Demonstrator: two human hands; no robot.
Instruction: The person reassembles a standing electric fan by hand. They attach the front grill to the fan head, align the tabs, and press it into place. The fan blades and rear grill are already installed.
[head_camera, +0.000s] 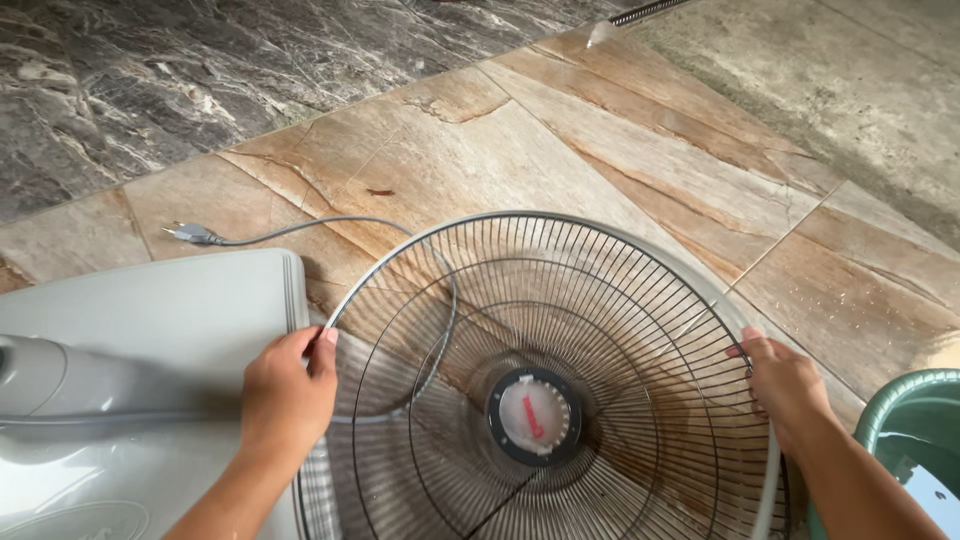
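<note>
A round wire fan guard (600, 300) with a dark hub and pale centre badge (533, 415) is held over the tiled floor. My left hand (288, 390) grips its left rim, fingers curled over the wire. My right hand (785, 380) grips its right rim, beside a pale plastic band that runs round the edge. Through the wires I see the floor and a loop of grey cable.
A grey fan base (150, 330) with its stand lies at the left. Its grey power cord (330, 222) runs to a plug (190, 234) on the tan floor tiles. A green basin (915, 420) sits at the right edge. Dark marble flooring fills the top left.
</note>
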